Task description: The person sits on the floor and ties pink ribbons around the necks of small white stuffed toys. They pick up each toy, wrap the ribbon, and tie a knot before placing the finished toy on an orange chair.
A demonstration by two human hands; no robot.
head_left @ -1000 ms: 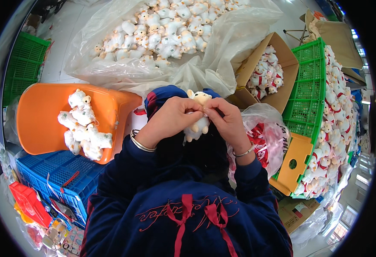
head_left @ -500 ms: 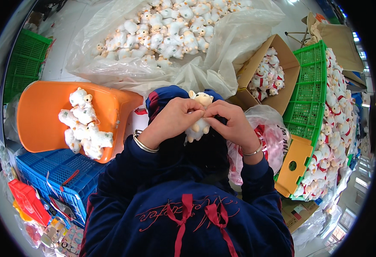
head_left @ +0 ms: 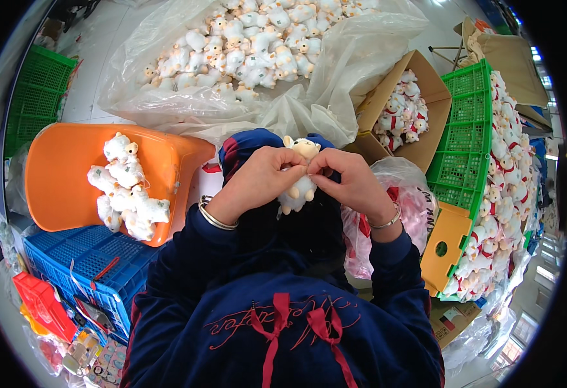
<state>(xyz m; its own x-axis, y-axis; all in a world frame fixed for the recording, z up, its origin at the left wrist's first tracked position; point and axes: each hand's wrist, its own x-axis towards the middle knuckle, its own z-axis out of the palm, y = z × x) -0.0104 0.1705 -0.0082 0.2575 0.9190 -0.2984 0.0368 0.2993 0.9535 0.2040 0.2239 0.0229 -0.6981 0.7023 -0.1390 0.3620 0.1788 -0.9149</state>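
Observation:
A small white plush sheep (head_left: 304, 150) with a cream face is upright over my lap, belly toward me. My left hand (head_left: 267, 181) comes in from the left, thumb and forefinger pinched together at the toy's neck. From the other side, my right hand (head_left: 352, 182) pinches at the same place, its fingertips close to the left ones. Both hands are closed against the plush; whether a thin strip also lies between the fingertips is too small to make out. The toy's neck is mostly hidden by my fingers.
An orange chair (head_left: 57, 174) at left bears several white plush toys (head_left: 128, 187), beside a blue crate (head_left: 89, 252). Ahead, plush toys (head_left: 251, 52) lie on plastic sheeting. A cardboard box (head_left: 432, 116), a green crate (head_left: 458, 136) and a bag of red pieces (head_left: 399, 213) are at right.
My right hand has turned slightly, and its fingertips have shifted a little at the toy's neck. The left hand and the plush sheep stay almost in place.

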